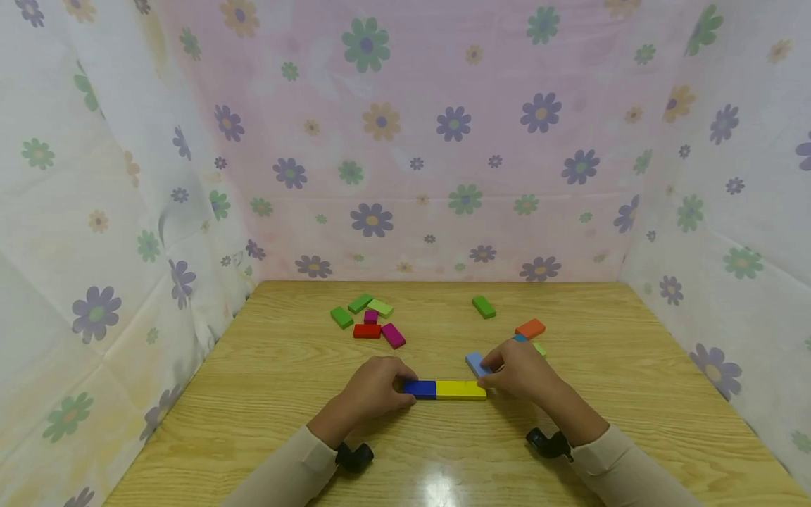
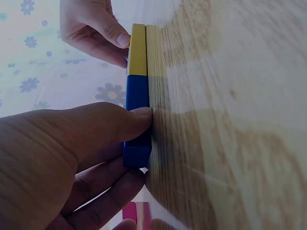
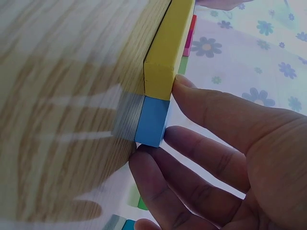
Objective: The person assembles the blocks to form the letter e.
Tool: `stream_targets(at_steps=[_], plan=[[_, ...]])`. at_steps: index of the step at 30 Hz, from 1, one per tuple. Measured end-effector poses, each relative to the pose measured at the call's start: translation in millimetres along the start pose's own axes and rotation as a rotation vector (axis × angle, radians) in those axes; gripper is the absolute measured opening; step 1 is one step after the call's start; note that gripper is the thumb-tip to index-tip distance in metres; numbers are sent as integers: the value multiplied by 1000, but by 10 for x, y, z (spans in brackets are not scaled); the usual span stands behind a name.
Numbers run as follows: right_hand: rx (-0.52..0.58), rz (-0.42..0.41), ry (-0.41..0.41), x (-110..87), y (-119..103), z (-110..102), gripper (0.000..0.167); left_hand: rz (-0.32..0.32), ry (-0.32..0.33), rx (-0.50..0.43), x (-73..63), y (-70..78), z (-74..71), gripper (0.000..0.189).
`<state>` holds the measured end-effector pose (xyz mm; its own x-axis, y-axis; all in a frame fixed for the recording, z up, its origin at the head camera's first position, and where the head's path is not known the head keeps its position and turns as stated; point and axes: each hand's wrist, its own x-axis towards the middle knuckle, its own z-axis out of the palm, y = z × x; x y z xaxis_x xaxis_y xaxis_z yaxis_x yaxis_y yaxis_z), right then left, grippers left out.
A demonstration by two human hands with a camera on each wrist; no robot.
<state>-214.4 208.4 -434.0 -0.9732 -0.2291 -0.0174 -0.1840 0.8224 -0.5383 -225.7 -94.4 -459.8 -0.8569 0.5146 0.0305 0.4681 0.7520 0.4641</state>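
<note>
A dark blue block (image 1: 421,389) and a longer yellow block (image 1: 461,390) lie end to end in a row on the table. My left hand (image 1: 375,387) grips the dark blue block at its left end, thumb on the near side, as the left wrist view also shows. Behind the yellow block's right end lies a light blue block (image 1: 475,363), set at a slant. My right hand (image 1: 522,370) has its curled fingers at the light blue block. In the right wrist view its thumb tip sits by the corner where the yellow block meets the light blue block (image 3: 153,120).
Back left are green blocks (image 1: 342,317), a red block (image 1: 367,331) and magenta blocks (image 1: 393,336). One green block (image 1: 484,307) lies at the back right. Past my right hand are an orange block (image 1: 530,328) and a partly hidden blue block (image 1: 519,339). Flowered cloth (image 1: 437,232) walls the table.
</note>
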Motion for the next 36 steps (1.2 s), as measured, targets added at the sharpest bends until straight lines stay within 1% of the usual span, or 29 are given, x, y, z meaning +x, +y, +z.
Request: stream_targets(at_steps=[7, 19, 23, 28, 32, 36], plan=[[-4, 20, 10, 19, -1, 18, 33, 2, 2, 5, 1, -7, 1, 35], [-4, -7, 25, 22, 45, 29, 30, -4, -4, -1, 10, -17, 7, 35], [-2, -19, 22, 25, 52, 31, 32, -6, -7, -1, 13, -21, 8, 35], [21, -19, -5, 30, 55, 34, 34, -6, -5, 8, 15, -22, 11, 35], [36, -6, -32, 37, 53, 36, 30, 0, 0, 14, 17, -20, 10, 35], [21, -8, -39, 39, 50, 33, 27, 3, 1, 12, 17, -21, 9, 35]])
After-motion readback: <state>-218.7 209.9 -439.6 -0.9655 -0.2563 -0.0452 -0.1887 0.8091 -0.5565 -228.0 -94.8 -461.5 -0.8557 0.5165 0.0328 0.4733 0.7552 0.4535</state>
